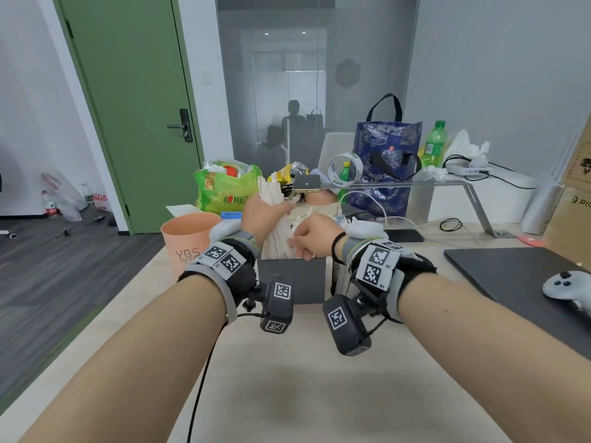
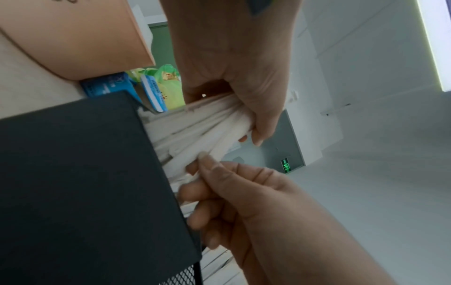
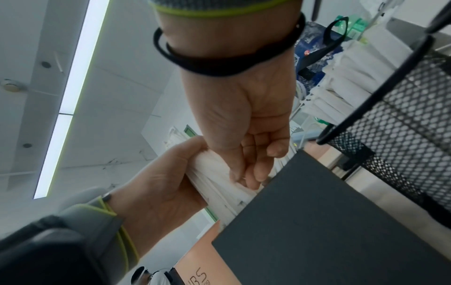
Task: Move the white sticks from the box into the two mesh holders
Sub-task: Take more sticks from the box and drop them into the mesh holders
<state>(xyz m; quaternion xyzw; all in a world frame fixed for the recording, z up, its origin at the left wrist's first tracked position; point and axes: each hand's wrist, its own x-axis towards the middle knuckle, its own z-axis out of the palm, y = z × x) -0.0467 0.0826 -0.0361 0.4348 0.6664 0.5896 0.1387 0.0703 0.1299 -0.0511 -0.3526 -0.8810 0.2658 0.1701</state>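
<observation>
Wrist cameras foremost, the left hand (image 1: pixel 263 215) grips the white sticks (image 2: pixel 207 125) at twelve o'clock above the box (image 1: pixel 291 279), the right hand (image 1: pixel 315 236) with its fingers (image 3: pixel 253 173) pinching strays that may spill.

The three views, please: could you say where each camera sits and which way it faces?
Head: looks forward and down over both forearms at the black box of white sticks.
Left wrist: looks up along the left hand, which grips the sticks.
Right wrist: looks up along the right hand; mesh holder at the right.
All three show both hands.
</observation>
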